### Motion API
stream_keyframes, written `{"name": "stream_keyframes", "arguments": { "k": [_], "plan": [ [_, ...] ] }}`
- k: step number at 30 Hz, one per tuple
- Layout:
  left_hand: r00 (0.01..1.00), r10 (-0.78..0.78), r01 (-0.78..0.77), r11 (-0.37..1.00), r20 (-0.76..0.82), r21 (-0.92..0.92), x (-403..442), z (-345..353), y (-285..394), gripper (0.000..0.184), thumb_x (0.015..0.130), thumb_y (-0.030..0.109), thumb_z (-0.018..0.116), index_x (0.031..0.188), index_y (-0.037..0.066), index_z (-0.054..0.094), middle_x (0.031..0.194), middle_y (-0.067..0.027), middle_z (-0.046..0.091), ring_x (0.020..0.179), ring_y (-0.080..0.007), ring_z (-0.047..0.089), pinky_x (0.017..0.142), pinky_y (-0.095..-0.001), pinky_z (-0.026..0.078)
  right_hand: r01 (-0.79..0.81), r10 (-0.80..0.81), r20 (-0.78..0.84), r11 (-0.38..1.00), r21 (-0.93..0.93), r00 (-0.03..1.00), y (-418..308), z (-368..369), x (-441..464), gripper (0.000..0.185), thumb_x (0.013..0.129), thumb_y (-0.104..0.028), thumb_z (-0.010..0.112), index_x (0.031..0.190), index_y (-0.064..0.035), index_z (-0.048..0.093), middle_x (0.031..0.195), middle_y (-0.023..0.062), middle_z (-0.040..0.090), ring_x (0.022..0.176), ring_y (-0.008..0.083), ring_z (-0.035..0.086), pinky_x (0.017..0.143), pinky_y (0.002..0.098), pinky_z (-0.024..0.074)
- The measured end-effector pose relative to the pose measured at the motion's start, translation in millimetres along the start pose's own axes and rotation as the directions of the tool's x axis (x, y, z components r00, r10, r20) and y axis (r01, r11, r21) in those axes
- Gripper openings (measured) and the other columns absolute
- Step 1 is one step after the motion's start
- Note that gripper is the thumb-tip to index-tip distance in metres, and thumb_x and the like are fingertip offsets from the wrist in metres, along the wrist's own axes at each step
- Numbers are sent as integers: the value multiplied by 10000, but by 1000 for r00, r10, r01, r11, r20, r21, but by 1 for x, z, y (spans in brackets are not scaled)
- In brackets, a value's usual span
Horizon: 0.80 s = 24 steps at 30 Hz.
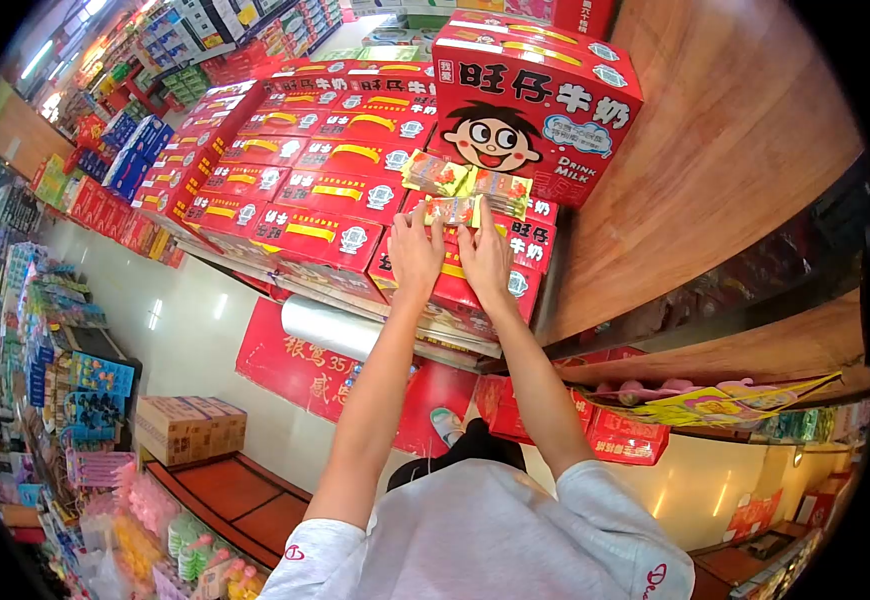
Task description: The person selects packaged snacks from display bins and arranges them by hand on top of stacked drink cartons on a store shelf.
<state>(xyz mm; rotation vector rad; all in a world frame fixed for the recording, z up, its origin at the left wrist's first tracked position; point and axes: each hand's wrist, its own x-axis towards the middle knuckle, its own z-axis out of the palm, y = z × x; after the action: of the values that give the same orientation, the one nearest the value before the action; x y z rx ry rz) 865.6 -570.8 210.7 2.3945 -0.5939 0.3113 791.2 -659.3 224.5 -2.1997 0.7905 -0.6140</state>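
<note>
Both my hands reach forward over the stacked red milk cartons. My left hand has its fingertips at the left end of a small yellow and orange snack packet. At the packet's right end are the fingers of my right hand, so it is gripped between the two. Just beyond lie two small piles of similar packets, the left pile and the right pile, on the carton tops. Behind them stands a large red milk box with a cartoon face.
A wooden panel rises on the right. Below the cartons are a white roll and a red floor mat. A cardboard box stands at lower left, near crowded shop shelves. A yellow package juts out at right.
</note>
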Motion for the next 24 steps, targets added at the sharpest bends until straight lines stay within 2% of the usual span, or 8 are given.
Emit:
{"name": "stream_keyframes", "arguments": {
  "k": [8,11,14,16,18,19,20,24],
  "plan": [
    [997,66,-66,998,38,-5,-4,-7,-2,337,860,203,579,1190,143,610,919,-107,506,871,-261,524,729,-388,417,49,-47,16,989,-136,999,0,8,-8,296,864,-295,552,1045,-86,657,844,165,669,770,332,646,670,450,497],
    [996,55,-50,997,75,-58,-8,-11,-3,408,860,154,563,1264,104,540,974,-179,506,887,-311,535,759,-424,441,106,-114,-48,985,-134,992,8,10,-10,268,847,-305,588,1015,-116,678,719,132,652,684,312,641,611,420,492],
    [979,135,-176,939,-154,-296,-29,-20,-17,525,855,76,553,1352,35,386,1184,-223,431,997,-336,496,846,-384,442,193,-190,-155,981,3,970,21,11,-10,255,869,-271,584,984,-58,666,650,134,625,583,255,608,537,373,454],
    [968,31,-158,849,-251,-505,-66,-43,-24,438,850,44,556,1276,12,458,1157,-204,464,1002,-311,500,837,-350,444,205,-188,-131,970,130,973,18,1,-17,252,887,-239,578,958,-9,653,647,147,623,561,241,597,534,361,439],
    [919,-4,-184,881,-395,-436,-132,-48,-63,361,841,37,576,1191,6,490,1145,-222,448,981,-327,514,840,-384,440,216,-194,-114,948,234,974,-2,-17,-37,240,897,-194,578,913,39,632,620,149,603,535,217,554,536,352,415],
    [926,-140,-43,884,-351,-465,-166,-54,-83,289,827,17,594,1107,4,523,1103,-200,479,942,-311,531,793,-366,461,146,-137,-50,938,314,989,-22,-25,-59,237,897,-185,579,873,48,619,599,134,577,541,196,538,535,345,405],
    [916,-184,59,941,-358,-333,-201,-63,-106,260,829,12,590,1083,6,537,1045,-175,501,944,-302,526,790,-364,459,293,-282,-83,890,349,956,-18,-12,-83,211,907,-149,572,789,26,577,618,58,500,569,109,431,522,295,357],
    [805,-480,417,876,-349,-244,-361,-80,-193,233,836,16,577,1066,5,544,1002,-146,512,854,-245,541,708,-327,470,442,-632,300,740,507,714,-24,33,-217,48,838,-39,586,852,2,607,818,132,585,757,261,585,658,346,461]
  ]
}}
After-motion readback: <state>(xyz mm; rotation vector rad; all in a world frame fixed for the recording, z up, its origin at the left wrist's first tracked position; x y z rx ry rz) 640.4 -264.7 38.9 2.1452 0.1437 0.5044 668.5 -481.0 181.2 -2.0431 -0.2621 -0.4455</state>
